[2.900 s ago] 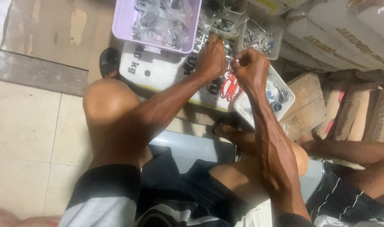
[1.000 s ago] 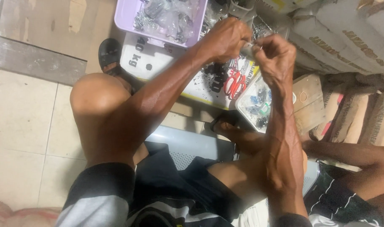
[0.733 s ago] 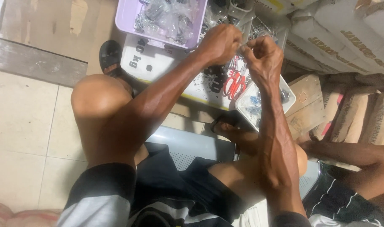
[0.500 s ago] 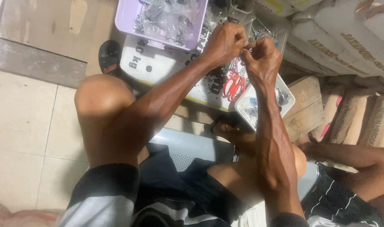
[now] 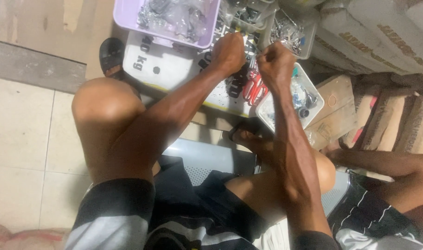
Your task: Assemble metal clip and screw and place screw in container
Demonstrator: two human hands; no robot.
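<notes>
A lilac tray [image 5: 128, 14] of bagged metal parts sits at the far left; beside it the left hand [image 5: 228, 52] is clenched — what it grips I cannot tell. The right hand [image 5: 275, 65] is fisted too, just above red-handled pliers [image 5: 253, 88] and a clear tub [image 5: 313, 85] of fittings.

a hardware workshop: trays of metal parts [image 5: 285, 30] (stacked sacks [image 5: 383, 32] beside).

Single head-worn camera looks steeply down, close over the lap.
</notes>
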